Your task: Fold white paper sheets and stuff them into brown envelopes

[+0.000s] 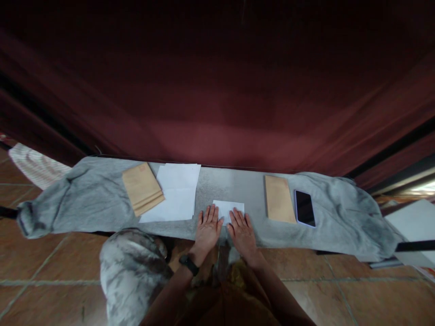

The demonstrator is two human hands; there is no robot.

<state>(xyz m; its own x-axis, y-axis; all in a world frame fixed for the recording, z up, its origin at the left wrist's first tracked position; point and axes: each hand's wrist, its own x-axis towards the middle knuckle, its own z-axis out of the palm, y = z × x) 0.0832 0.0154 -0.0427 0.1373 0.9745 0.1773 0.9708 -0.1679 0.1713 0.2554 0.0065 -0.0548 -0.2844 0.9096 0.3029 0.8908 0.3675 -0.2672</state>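
Observation:
A folded sheet of white paper lies on the grey cloth in front of me, its lower part covered by my hands. My left hand rests flat on its left side, fingers stretched out, a dark watch band on the wrist. On the right side of the paper, my right hand also lies flat with the fingers a little apart. Neither hand grips anything. To the left are larger white sheets and, partly over them, a small stack of brown envelopes.
Right of my hands lie more brown envelopes and a phone with a dark screen. Grey cloth covers the narrow bench. A dark red panel rises behind it. Tiled floor shows below.

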